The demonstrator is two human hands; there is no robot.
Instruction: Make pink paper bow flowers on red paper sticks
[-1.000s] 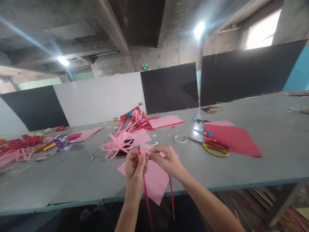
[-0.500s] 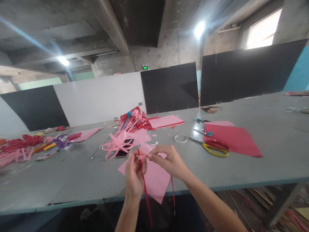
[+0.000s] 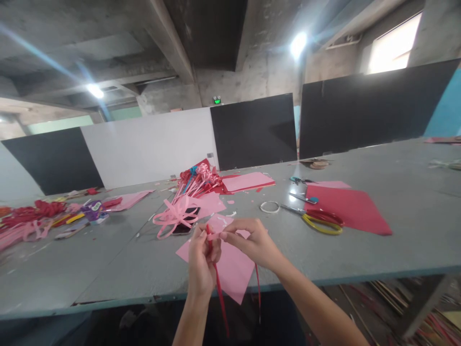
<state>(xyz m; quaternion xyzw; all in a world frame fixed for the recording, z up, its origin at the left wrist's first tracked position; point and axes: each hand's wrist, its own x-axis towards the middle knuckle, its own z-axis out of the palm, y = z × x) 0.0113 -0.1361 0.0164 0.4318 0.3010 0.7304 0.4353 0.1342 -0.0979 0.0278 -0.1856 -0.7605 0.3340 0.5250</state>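
Observation:
My left hand (image 3: 202, 259) is closed around a red strip (image 3: 221, 302), whose long end hangs down past the table's front edge. A short pink strip (image 3: 215, 236) crosses the red one at the fingertips. The free side of the pink strip is pinched between the thumb and forefinger of my right hand (image 3: 252, 240). Below both hands lies a pink sheet (image 3: 234, 274) that overhangs the table edge. Another thin red strip (image 3: 258, 288) hangs beneath my right hand. A looped pink ribbon bow (image 3: 175, 216) rests on a dark phone (image 3: 185, 229) behind my left hand.
Scissors with red and yellow handles (image 3: 322, 222) lie at the right beside a red sheet (image 3: 353, 211) and a white ring (image 3: 270, 207). Pink and red ribbon flowers (image 3: 203, 178) are heaped at the back. More ribbons (image 3: 46, 211) lie far left on the grey table (image 3: 414, 216).
My left hand has shifted very slightly right and its fingers sit a little more over the crossing of the strips. The right hand keeps its pinch almost unmoved.

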